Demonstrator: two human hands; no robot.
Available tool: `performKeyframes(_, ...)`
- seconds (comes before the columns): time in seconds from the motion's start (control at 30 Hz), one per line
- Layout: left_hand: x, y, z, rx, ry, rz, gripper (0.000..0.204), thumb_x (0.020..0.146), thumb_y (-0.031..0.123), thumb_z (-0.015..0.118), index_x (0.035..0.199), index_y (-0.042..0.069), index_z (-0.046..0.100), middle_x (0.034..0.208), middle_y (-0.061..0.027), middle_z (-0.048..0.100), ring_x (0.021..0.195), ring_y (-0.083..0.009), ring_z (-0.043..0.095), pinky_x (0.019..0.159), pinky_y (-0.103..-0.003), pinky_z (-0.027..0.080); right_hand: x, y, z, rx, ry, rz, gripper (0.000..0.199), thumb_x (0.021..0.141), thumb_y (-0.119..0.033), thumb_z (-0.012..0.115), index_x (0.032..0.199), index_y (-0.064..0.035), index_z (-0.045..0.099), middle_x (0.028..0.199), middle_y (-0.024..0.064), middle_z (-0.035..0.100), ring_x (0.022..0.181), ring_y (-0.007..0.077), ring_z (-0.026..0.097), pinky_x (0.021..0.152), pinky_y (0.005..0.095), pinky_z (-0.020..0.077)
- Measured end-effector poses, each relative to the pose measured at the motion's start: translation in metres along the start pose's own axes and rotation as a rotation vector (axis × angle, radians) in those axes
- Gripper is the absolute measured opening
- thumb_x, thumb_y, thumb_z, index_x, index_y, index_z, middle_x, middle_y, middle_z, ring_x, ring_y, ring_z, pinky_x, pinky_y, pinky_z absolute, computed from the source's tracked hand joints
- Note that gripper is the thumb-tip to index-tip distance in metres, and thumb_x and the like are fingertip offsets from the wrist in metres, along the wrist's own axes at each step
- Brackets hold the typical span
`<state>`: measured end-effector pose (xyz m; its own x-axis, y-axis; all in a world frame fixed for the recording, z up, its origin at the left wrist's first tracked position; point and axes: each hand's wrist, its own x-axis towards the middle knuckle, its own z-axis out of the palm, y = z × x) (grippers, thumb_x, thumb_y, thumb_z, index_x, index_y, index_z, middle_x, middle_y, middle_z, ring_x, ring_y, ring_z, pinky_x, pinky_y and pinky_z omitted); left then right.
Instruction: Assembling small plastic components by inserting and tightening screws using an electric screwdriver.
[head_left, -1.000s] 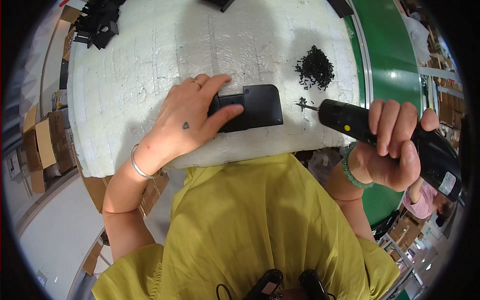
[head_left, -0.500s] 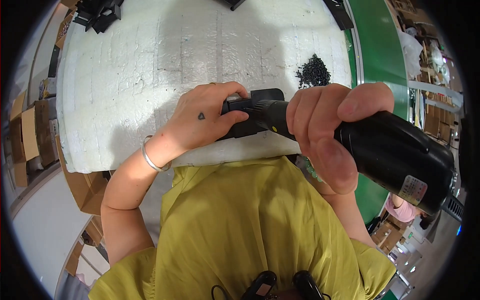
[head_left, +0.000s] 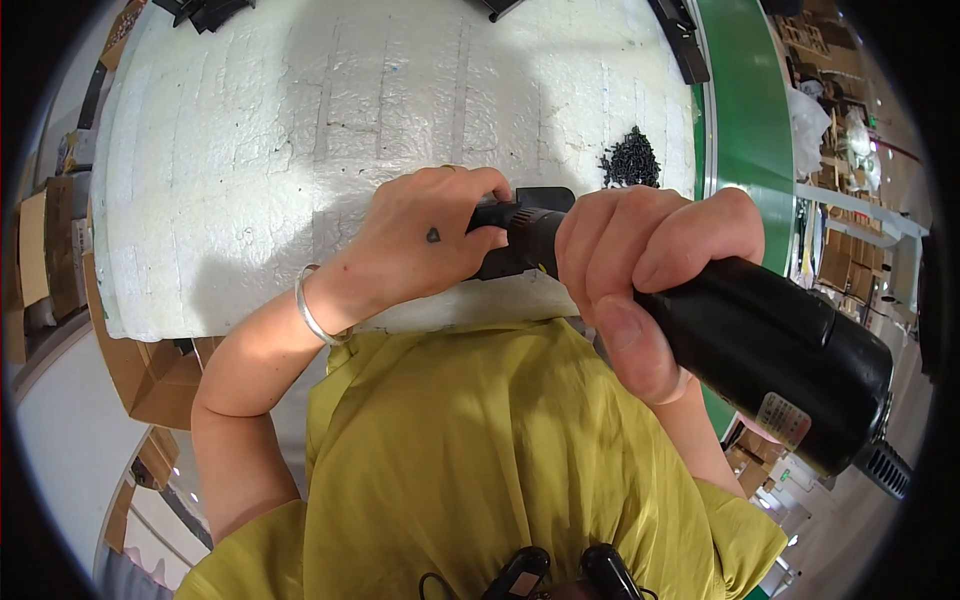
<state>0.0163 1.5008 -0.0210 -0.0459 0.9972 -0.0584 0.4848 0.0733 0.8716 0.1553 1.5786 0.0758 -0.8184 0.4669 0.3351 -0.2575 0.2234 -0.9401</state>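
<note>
In my right hand (head_left: pixel 655 270) is a thick black electric screwdriver (head_left: pixel 790 335), gripped with the fingers wrapped round its body and a cord sleeve at its back end. Its nose points left, against a black plastic part (head_left: pixel 548 196) near the table's front edge. My left hand (head_left: pixel 425 230) pinches that part between thumb and fingers, right beside the screwdriver's nose. The hand and tool hide most of the part, and the bit's tip is out of sight. Behind my right hand lies a heap of small black screws (head_left: pixel 632 162).
The padded white tabletop (head_left: pixel 250 150) has more black plastic parts at its far left (head_left: pixel 205 12) and far right corner (head_left: pixel 680 40). A green surface (head_left: pixel 750 130) runs along the right side. Cardboard boxes (head_left: pixel 150 375) stand at the left.
My left hand has shifted slightly right along with the part. The screwdriver's nose now sits closer to my left fingers, and its back end has swung a little lower and left.
</note>
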Motion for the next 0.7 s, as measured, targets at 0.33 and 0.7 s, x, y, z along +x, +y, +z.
performKeyframes(0.33, 0.000, -0.006, 0.001, -0.059, -0.006, 0.051, 0.024, 0.073, 0.013, 0.065, 0.096, 0.011, 0.057, 0.082, -0.0096, 0.062, 0.081, -0.0306, 0.059, 0.071, -0.040, 0.045, 0.000, -0.002, -0.003, 0.050, -0.038, 0.030, 0.026, 0.072, 0.008, 0.059, 0.088, -0.0048, 0.043, 0.063, 0.0052, 0.050, 0.050, 0.0160, 0.048, 0.048, 0.0285, 0.0399)
performKeyframes(0.7, -0.007, 0.002, 0.008, -0.104, 0.131, 0.087, 0.028, 0.073, 0.013, 0.067, 0.099, 0.011, 0.057, 0.087, -0.0102, 0.063, 0.085, -0.0312, 0.059, 0.074, -0.040, 0.045, -0.008, -0.004, -0.001, -0.093, 0.033, -0.013, 0.028, 0.077, -0.001, 0.064, 0.095, -0.0061, 0.043, 0.062, 0.0056, 0.050, 0.050, 0.0157, 0.047, 0.050, 0.0294, 0.0407)
